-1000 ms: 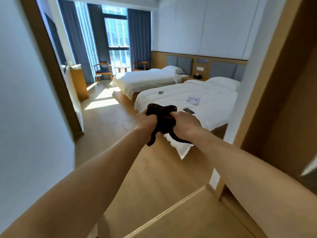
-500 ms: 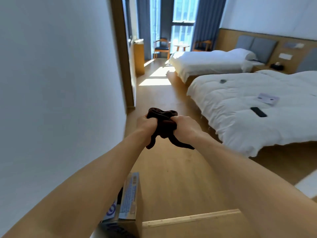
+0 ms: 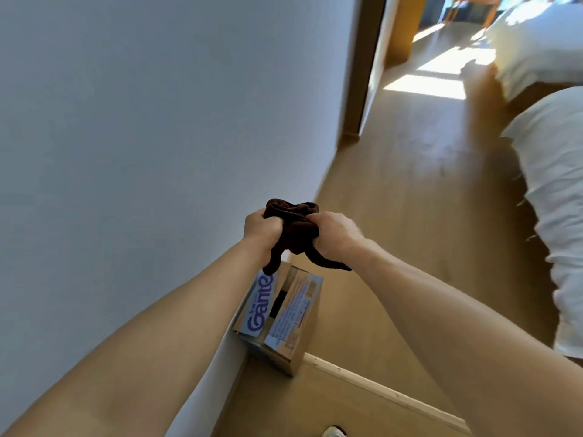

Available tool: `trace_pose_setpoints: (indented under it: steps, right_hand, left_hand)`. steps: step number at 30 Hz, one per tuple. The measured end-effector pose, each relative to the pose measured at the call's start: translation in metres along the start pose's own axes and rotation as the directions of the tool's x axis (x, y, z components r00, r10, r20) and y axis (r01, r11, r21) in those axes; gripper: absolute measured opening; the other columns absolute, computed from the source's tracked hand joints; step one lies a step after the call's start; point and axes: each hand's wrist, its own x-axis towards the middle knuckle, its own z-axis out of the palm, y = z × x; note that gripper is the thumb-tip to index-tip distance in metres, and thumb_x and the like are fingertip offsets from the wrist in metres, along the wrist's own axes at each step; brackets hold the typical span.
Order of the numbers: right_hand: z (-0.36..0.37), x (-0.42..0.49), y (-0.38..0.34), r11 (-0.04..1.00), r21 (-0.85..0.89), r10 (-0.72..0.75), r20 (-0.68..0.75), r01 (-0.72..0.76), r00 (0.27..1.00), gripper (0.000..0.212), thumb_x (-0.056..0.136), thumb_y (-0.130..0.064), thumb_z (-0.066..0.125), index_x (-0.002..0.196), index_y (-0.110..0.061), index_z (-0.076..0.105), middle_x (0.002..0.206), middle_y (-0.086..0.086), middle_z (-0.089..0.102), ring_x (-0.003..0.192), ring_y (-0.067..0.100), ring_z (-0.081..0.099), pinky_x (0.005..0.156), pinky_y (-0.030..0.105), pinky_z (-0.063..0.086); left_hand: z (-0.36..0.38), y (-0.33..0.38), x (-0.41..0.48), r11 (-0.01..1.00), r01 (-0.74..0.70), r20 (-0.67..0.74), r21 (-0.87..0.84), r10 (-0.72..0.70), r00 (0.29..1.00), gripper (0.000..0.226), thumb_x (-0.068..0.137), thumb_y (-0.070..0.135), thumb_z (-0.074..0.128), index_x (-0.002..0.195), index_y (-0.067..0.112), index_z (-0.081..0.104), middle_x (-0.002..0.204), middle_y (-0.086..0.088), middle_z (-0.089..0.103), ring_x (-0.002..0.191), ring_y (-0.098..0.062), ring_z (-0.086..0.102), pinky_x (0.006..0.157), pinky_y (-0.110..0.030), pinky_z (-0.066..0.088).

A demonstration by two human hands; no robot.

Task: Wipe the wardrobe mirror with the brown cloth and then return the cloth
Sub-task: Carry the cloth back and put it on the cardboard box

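**Both hands bunched on the cloth**

The left hand (image 3: 260, 227) and right hand (image 3: 334, 236) are each clenched round the brown cloth (image 3: 295, 230), which is wadded between them at mid-frame. Two limp tails hang toward 6 o'clock. The fingertips are buried in the soft folds. At 6 o'clock an open cardboard box (image 3: 284, 320) sits against the smooth wall (image 3: 126, 137). At 3 o'clock rumpled white bedding (image 3: 558, 216) is blurred and cut off.

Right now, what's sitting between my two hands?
The bunched brown cloth fills the gap. The left hand and right hand both grip it, loose ends hanging below. The head view shows this.
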Motion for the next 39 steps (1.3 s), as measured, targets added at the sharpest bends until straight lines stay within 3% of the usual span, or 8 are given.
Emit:
trace_pose_setpoints:
  steps: [5, 8, 15, 22, 29, 33, 36, 39]
  right_hand:
    - [0.064, 0.040, 0.005, 0.998, -0.009, -0.061, 0.140, 0.063, 0.988, 0.022, 0.088, -0.011, 0.047, 0.105, -0.021, 0.059, 0.099, 0.004, 0.064, 0.092, 0.027, 0.060, 0.074, 0.036, 0.050]
    - [0.101, 0.060, 0.009, 0.997, -0.017, -0.067, 0.192, 0.072, 0.979, 0.023, 0.088, -0.009, 0.047, 0.104, -0.020, 0.057, 0.099, 0.004, 0.064, 0.090, 0.026, 0.060, 0.071, 0.036, 0.049]
    - [0.173, 0.086, 0.021, 0.998, -0.046, -0.032, 0.240, 0.044, 0.970, 0.028, 0.087, -0.003, 0.048, 0.108, -0.020, 0.055, 0.100, 0.004, 0.064, 0.093, 0.028, 0.061, 0.074, 0.039, 0.053]
    - [0.241, 0.108, 0.040, 0.999, -0.032, 0.019, 0.283, -0.011, 0.959, 0.041, 0.089, -0.008, 0.052, 0.126, -0.024, 0.050, 0.111, 0.005, 0.063, 0.099, 0.028, 0.060, 0.074, 0.037, 0.050]
    - [0.298, 0.121, 0.064, 0.998, -0.018, 0.056, 0.264, -0.053, 0.963, 0.052, 0.089, -0.009, 0.052, 0.137, -0.024, 0.040, 0.120, 0.006, 0.055, 0.108, 0.030, 0.054, 0.083, 0.041, 0.050]
    - [0.321, 0.124, 0.072, 0.998, -0.052, 0.045, 0.181, -0.036, 0.982, 0.064, 0.088, -0.005, 0.052, 0.145, -0.021, 0.026, 0.134, 0.011, 0.043, 0.117, 0.034, 0.045, 0.093, 0.043, 0.043]
    - [0.333, 0.125, 0.075, 0.994, -0.113, 0.033, 0.300, 0.001, 0.953, 0.072, 0.091, -0.011, 0.053, 0.149, -0.020, 0.013, 0.153, 0.013, 0.017, 0.138, 0.036, 0.020, 0.109, 0.047, 0.028]
    - [0.343, 0.126, 0.074, 0.990, -0.138, 0.039, 0.454, 0.027, 0.890, 0.067, 0.092, -0.013, 0.053, 0.149, -0.015, 0.017, 0.154, 0.011, 0.015, 0.142, 0.032, 0.011, 0.111, 0.047, 0.027]
  left_hand:
    - [-0.020, -0.054, 0.038, 0.990, 0.139, -0.097, 0.022, -0.136, 0.986, 0.025, 0.085, -0.007, 0.049, 0.079, 0.013, 0.063, 0.082, -0.010, 0.065, 0.069, -0.023, 0.063, 0.059, -0.029, 0.055]
    - [-0.028, -0.086, 0.063, 0.978, 0.208, -0.132, 0.016, -0.204, 0.970, 0.025, 0.085, -0.005, 0.050, 0.080, 0.015, 0.063, 0.085, -0.010, 0.066, 0.073, -0.024, 0.064, 0.060, -0.029, 0.055]
    - [-0.037, -0.144, 0.103, 0.950, 0.310, -0.166, 0.035, -0.300, 0.939, 0.030, 0.083, -0.008, 0.047, 0.075, 0.017, 0.062, 0.079, -0.010, 0.064, 0.067, -0.022, 0.062, 0.037, -0.019, 0.045]
    - [-0.039, -0.204, 0.143, 0.926, 0.372, -0.194, 0.065, -0.354, 0.915, 0.030, 0.085, -0.006, 0.046, 0.080, 0.019, 0.063, 0.077, -0.007, 0.063, 0.067, -0.022, 0.061, 0.033, -0.019, 0.043]
    - [-0.029, -0.263, 0.173, 0.919, 0.393, -0.187, -0.018, -0.389, 0.902, 0.034, 0.087, -0.002, 0.049, 0.110, 0.016, 0.067, 0.087, -0.005, 0.067, 0.076, -0.019, 0.064, 0.050, -0.023, 0.052]
    - [-0.025, -0.281, 0.187, 0.948, 0.317, -0.191, -0.009, -0.313, 0.930, 0.037, 0.090, 0.002, 0.050, 0.119, 0.022, 0.064, 0.105, -0.005, 0.068, 0.083, -0.014, 0.063, 0.062, -0.023, 0.056]
    - [-0.027, -0.290, 0.195, 0.933, 0.351, -0.166, 0.085, -0.334, 0.928, 0.048, 0.091, 0.002, 0.049, 0.134, 0.022, 0.051, 0.122, -0.007, 0.061, 0.102, -0.022, 0.061, 0.087, -0.034, 0.054]
    - [-0.030, -0.300, 0.197, 0.892, 0.419, -0.109, 0.168, -0.406, 0.907, 0.052, 0.092, 0.005, 0.049, 0.141, 0.022, 0.043, 0.132, -0.008, 0.055, 0.108, -0.021, 0.057, 0.088, -0.033, 0.049]
